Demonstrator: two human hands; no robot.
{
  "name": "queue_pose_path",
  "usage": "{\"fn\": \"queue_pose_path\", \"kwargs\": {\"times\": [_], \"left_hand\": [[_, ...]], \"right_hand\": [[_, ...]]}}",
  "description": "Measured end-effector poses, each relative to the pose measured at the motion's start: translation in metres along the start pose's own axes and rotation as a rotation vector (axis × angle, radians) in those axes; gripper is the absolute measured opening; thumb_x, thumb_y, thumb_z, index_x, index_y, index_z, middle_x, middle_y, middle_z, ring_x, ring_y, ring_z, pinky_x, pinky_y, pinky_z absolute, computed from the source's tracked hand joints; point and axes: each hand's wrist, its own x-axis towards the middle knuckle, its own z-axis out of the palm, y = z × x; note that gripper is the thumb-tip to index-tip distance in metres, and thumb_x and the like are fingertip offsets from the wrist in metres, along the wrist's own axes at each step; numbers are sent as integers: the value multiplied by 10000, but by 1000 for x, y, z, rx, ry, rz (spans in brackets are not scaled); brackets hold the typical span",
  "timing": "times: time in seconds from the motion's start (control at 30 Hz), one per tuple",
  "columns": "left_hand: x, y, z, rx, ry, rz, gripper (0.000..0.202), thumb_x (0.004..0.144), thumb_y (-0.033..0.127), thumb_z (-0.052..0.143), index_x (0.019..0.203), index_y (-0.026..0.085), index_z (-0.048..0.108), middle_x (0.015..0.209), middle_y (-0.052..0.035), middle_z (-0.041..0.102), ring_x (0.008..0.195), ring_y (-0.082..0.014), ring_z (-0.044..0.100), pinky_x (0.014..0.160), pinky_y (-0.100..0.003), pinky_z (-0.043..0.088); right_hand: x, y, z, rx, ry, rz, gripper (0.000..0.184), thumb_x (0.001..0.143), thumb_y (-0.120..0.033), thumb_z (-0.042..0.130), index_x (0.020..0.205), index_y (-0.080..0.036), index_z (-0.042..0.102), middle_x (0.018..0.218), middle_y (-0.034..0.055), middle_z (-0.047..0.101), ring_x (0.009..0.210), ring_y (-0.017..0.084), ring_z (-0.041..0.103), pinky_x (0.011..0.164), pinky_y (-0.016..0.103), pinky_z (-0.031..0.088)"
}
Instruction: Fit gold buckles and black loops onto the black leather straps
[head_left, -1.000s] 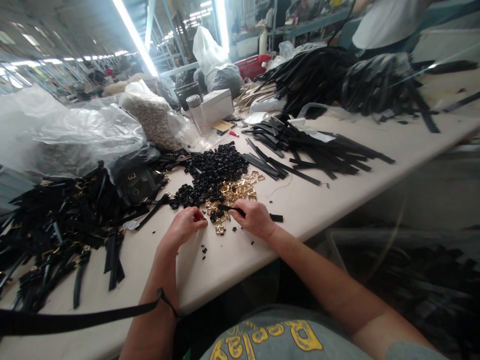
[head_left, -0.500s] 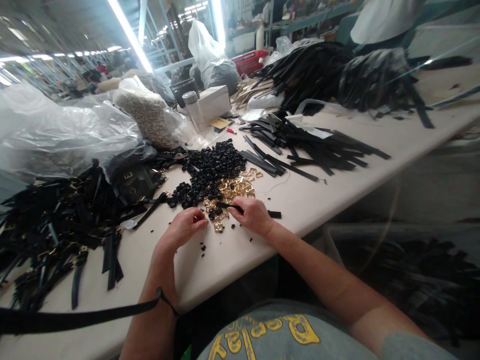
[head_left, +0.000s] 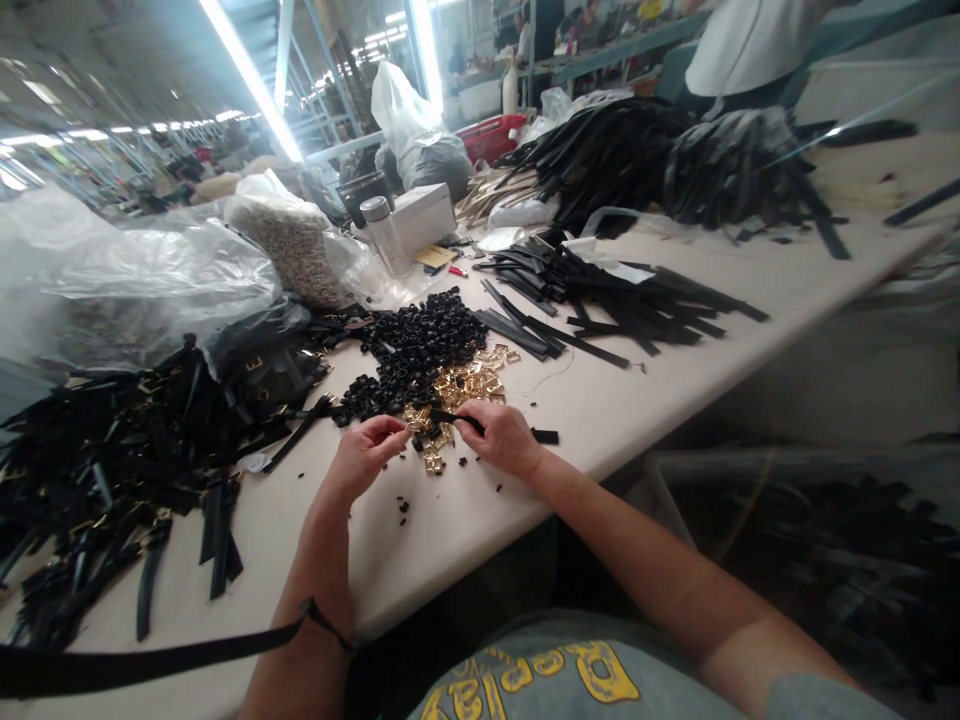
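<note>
My right hand (head_left: 501,440) is closed around a black strap (head_left: 445,415). One end of the strap points left over the gold buckles (head_left: 465,384), and its other end shows beyond the hand on the right. My left hand (head_left: 366,458) has thumb and fingers pinched together at the left edge of the buckles, close to the strap's end. Whatever lies between those fingertips is too small to make out. Just behind both hands is a heap of small black loops (head_left: 424,345). A few tiny black bits (head_left: 403,507) lie on the table between my forearms.
Finished-looking black straps with buckles (head_left: 142,430) are piled at left beside clear plastic bags (head_left: 172,270). Loose black straps (head_left: 600,290) lie at back right, before larger strap bundles (head_left: 607,150). A bottle (head_left: 385,235) and white box (head_left: 424,218) stand behind. The table's edge (head_left: 675,425) runs along the right.
My left fingertips have shifted slightly up, nearer the strap's end and the gold buckles. The right hand keeps its hold on the strap. The whole view has tilted a little.
</note>
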Motion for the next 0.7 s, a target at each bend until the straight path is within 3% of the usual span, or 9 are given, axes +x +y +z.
{"fn": "queue_pose_path", "kwargs": {"times": [0.13,0.33,0.5,0.7], "left_hand": [[-2,9,15,-280,23,22,314,698,446,743,814,158,696,666,-29,664,605,-150,585,613,-278,474],[3,11,32,-512,117,2,314,664,417,779,817,154,699,648,-5,654,553,-110,563,576,-246,481],[5,11,37,-631,119,-81,364,622,432,793,839,153,708,711,-14,674,543,-98,567,565,-245,493],[4,14,46,-694,124,-60,394,628,448,802,883,162,711,756,-9,674,563,-78,564,570,-219,503]], "right_hand": [[-1,0,1,71,-22,-19,109,868,-193,570,896,-199,675,857,27,714,760,146,633,706,240,430],[-4,-4,1,238,-57,-91,136,878,-188,567,938,-187,690,865,33,719,765,145,644,737,244,456],[-5,-8,3,352,-98,-40,134,888,-199,553,929,-183,680,757,3,684,673,127,607,668,229,450],[-3,-6,6,384,-77,48,111,869,-185,553,872,-174,664,704,-12,660,609,111,579,609,213,435]]}}
